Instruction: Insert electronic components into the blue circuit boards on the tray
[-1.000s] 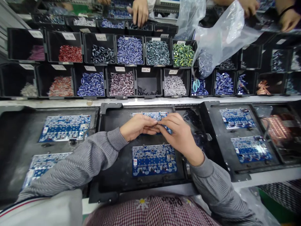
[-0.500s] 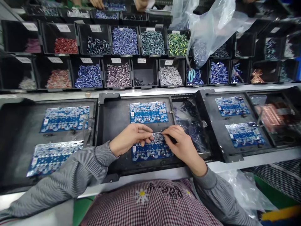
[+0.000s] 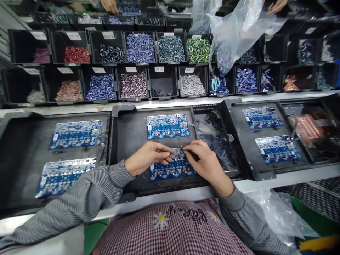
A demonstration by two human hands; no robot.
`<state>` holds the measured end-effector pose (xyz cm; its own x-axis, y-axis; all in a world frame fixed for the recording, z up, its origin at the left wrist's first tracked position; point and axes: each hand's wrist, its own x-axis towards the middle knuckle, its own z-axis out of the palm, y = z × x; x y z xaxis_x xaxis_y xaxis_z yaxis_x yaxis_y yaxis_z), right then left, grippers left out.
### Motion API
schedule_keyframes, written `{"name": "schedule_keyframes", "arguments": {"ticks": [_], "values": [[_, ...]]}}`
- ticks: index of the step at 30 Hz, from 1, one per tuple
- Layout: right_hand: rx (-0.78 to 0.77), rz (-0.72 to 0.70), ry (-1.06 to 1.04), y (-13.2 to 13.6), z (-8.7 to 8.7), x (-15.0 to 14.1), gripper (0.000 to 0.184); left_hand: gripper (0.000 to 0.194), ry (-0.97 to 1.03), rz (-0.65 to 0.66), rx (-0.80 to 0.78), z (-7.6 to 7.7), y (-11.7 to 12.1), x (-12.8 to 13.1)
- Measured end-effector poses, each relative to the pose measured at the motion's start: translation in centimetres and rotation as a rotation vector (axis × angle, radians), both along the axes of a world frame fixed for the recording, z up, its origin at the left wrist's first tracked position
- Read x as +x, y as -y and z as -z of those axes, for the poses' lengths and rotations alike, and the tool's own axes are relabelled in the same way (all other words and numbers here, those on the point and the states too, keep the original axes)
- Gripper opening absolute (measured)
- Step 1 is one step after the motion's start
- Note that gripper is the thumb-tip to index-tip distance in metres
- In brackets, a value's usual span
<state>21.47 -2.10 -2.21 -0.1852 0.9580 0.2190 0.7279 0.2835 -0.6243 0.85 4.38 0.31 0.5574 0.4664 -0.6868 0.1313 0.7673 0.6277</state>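
Note:
My left hand [image 3: 147, 158] and my right hand [image 3: 203, 159] meet above the top edge of a blue circuit board [image 3: 172, 170], which lies in a black tray [image 3: 152, 111]. Thumb and fingertips of each hand are pinched together right at the board. Whatever they pinch is tiny and mostly hidden by the fingers. A second blue circuit board [image 3: 168, 126], dotted with components, lies just beyond my fingertips in the same tray. Striped grey sleeves cover both forearms.
Two rows of black bins [image 3: 106, 32] hold sorted electronic components beyond the tray. Neighbouring trays carry more blue boards [image 3: 277, 149]. Blue-handled scissors [image 3: 215, 83] lie in a bin beneath a clear plastic bag [image 3: 239, 32]. A co-worker's hand [image 3: 109, 5] reaches in at the far edge.
Both hands have moved toward me, from the farther board to the nearer one. The view has also tilted slightly, and the co-workers' hands at the far edge have shifted.

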Motion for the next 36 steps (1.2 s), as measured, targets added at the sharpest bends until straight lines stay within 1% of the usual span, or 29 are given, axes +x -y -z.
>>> {"name": "schedule_keyframes", "arguments": {"ticks": [6,9,13,16,18,20,22,26,29,32,34,36], "values": [[0.080,-0.073,0.132,0.4,0.0,-0.2,0.012,0.008,-0.011,-0.005,0.007,0.2,0.2,0.1],[0.095,-0.075,0.141,0.6,0.1,-0.3,0.013,0.008,-0.020,0.006,0.012,0.3,0.2,0.2],[0.112,-0.050,0.072,0.8,-0.7,-0.6,0.016,0.010,0.001,0.055,0.041,0.4,0.2,0.6],[0.099,-0.103,-0.030,0.8,-1.7,-0.7,0.021,0.011,0.060,0.112,0.036,0.3,0.3,1.3],[0.093,-0.091,-0.070,0.5,-2.0,-0.4,0.019,0.013,0.079,0.093,0.042,0.2,0.3,1.8],[0.084,-0.017,-0.062,0.1,-1.8,0.1,0.013,0.015,0.075,0.055,0.055,0.0,0.2,2.1],[0.063,0.033,-0.021,-0.3,-1.2,0.6,0.010,0.014,0.058,0.051,0.059,-0.1,0.1,2.3],[0.024,0.027,0.022,-0.7,-0.3,1.0,0.013,0.007,-0.016,0.121,0.061,0.0,0.0,2.2],[0.015,0.021,0.027,-0.7,-0.2,0.9,0.013,0.018,-0.040,0.162,0.089,0.3,0.0,2.1],[0.018,0.021,0.032,-0.6,-0.3,0.7,0.013,0.012,0.014,0.108,0.125,0.5,0.2,2.0],[0.027,0.030,0.038,-0.6,-0.3,0.6,0.013,0.014,0.039,0.079,0.114,0.6,0.3,2.0],[0.034,0.035,0.044,-0.6,-0.2,0.5,0.013,0.015,0.040,0.077,0.084,0.7,0.4,2.0]]}}
